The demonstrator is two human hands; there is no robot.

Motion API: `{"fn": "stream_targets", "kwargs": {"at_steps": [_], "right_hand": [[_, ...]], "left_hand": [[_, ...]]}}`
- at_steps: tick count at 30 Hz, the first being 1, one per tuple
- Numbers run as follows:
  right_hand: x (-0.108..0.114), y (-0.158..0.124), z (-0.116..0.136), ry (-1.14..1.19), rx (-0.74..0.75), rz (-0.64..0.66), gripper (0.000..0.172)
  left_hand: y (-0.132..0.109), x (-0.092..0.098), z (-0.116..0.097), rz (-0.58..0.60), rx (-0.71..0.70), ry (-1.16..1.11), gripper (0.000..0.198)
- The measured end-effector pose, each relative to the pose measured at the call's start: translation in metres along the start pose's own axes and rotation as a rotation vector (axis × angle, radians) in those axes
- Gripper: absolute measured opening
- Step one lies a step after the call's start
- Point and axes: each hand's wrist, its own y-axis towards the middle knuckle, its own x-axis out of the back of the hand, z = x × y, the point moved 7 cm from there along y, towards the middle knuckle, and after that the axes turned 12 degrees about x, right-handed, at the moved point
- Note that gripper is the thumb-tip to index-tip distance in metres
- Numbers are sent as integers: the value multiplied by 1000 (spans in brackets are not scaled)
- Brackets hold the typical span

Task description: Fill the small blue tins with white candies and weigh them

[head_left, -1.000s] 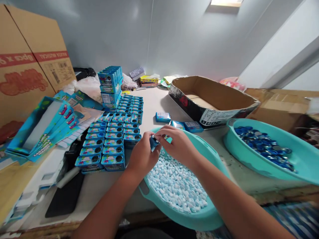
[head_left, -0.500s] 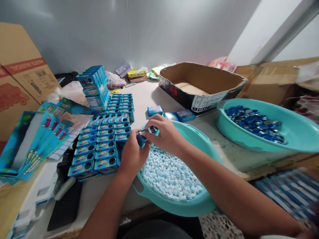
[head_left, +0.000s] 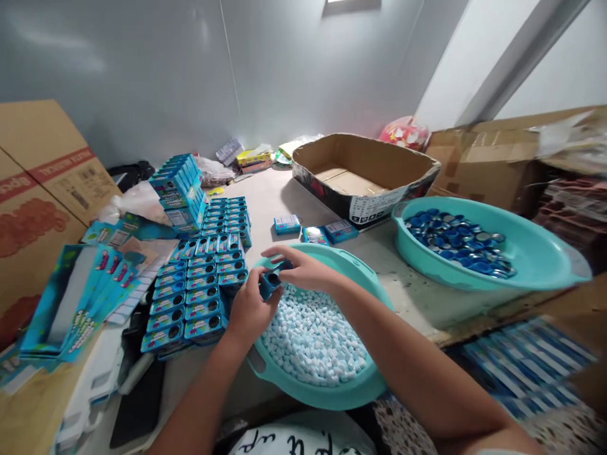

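Observation:
My left hand (head_left: 250, 306) is closed round a small blue candy box (head_left: 269, 284), held over the left rim of a turquoise basin (head_left: 379, 287). Small white and pale-blue candies (head_left: 317, 341) fill much of the basin. My right hand (head_left: 303, 268) is at the top of the box, its fingers bent round something dark that they mostly hide. Left of my hands stand rows of small blue candy boxes (head_left: 203, 309) with dark round openings on top. More blue boxes (head_left: 177, 189) are stacked behind them.
A second turquoise basin (head_left: 545, 253) with blue and silver round pieces stands right. Behind the candy basin are a cut-down cardboard box (head_left: 365, 170) and three flat blue boxes (head_left: 287, 224). Printed blue cartons (head_left: 80, 303) and a large cardboard box (head_left: 42, 208) stand left.
The camera view has tilted up and shifted a little. The blue box is still in my left hand, and its top is now more visible between my hands.

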Motion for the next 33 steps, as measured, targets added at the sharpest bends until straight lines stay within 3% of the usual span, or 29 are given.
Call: {"fn": "stream_targets", "kwargs": {"at_steps": [3,6,10,12,15,19,23,28,30,33], "right_hand": [[7,2,-4,14,-17,-101,56],[24,3,-7,-189,-2,-188,51],[39,3,-8,-585,-20,-112,40],[39,4,-7,-587,-41,-70,35],[30,3,-5,-347,-92,-27,28],[10,-8,-7,-46,-183,22,30],[-2,-26,-15,-398,-200,172,34],[-3,-43,-39,-747,-311,403,44],[6,-50,-53,-845,-387,466,53],[25,-60,-69,-847,-421,468,62]], "left_hand": [[3,1,3,-38,6,-55,37],[6,7,5,-121,15,-117,38],[5,8,-5,-120,-92,-128,33],[2,10,-11,-141,-154,-137,32],[-5,18,-15,-238,-174,-201,34],[-15,47,-15,-429,-160,-254,40],[-20,89,-12,-555,-154,-263,43],[-12,114,2,-521,-26,-138,44],[-9,117,6,-507,30,-80,55],[-1,110,5,-389,94,115,72]]}}
